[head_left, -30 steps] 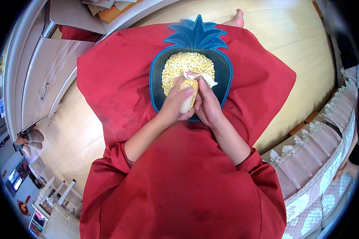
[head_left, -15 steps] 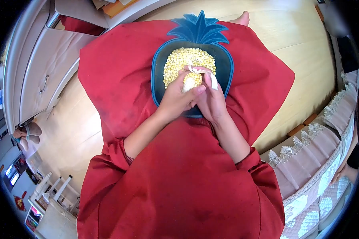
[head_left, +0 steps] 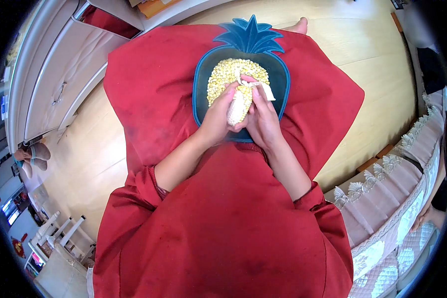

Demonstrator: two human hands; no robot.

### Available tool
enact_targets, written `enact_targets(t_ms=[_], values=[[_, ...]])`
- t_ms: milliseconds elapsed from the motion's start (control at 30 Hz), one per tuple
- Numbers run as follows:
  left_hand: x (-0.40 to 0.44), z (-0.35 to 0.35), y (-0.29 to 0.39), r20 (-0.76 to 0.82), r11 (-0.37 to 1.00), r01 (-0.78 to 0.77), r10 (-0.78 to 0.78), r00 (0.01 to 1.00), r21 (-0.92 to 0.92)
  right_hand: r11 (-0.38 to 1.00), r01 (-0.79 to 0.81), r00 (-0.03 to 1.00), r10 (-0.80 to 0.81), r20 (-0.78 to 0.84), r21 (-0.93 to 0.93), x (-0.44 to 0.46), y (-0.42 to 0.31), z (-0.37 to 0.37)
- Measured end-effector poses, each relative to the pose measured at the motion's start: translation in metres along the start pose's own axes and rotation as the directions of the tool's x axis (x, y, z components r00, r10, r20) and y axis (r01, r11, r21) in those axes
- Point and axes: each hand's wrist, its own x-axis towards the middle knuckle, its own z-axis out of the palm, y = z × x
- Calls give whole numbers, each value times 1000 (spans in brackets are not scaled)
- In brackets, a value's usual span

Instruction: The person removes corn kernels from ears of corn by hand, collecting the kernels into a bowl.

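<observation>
Both hands are wrapped round one corn cob, its pale stripped side facing up and rows of yellow kernels still on its far part. My left hand grips it from the left, thumb along the cob. On the other side my right hand closes on it, with the thumb on the kernels. A pale strip of husk sticks out by the right fingers. Beneath the hands, a dark blue pineapple-shaped bowl holds a heap of loose corn kernels. Some fingertips are hidden behind the cob.
The bowl rests on red cloth spread over my lap. Left are a cabinet with drawers and slippers. A lace-trimmed sofa stands at the right, with another person's hand at its far edge.
The cob has tilted in my hands, so more of its bare side shows. My right thumb has moved up onto the kernels. The view has shifted slightly.
</observation>
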Motion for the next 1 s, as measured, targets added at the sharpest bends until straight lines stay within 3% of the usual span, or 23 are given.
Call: enact_targets(t_ms=[333,433,533,700,1000], values=[[1,-1,1,36,1000,3,-2,999,-28,1000,-17,1000,17,23,-15,-1,-2,1],[1,8,-3,-67,963,-54,74,995,263,999,-42,999,42,29,-13,-1,-2,-2],[2,7,-1,-77,949,-49,76,994,311,999,-17,1000,17,11,-47,2,3,-7],[-4,10,-3,-73,962,-36,57,996,272,989,-118,993,120,12,-93,-4,-7,-4],[-4,1,-6,-16,953,-53,61,998,297,993,-87,996,84,-43,-77,0,-3,3]])
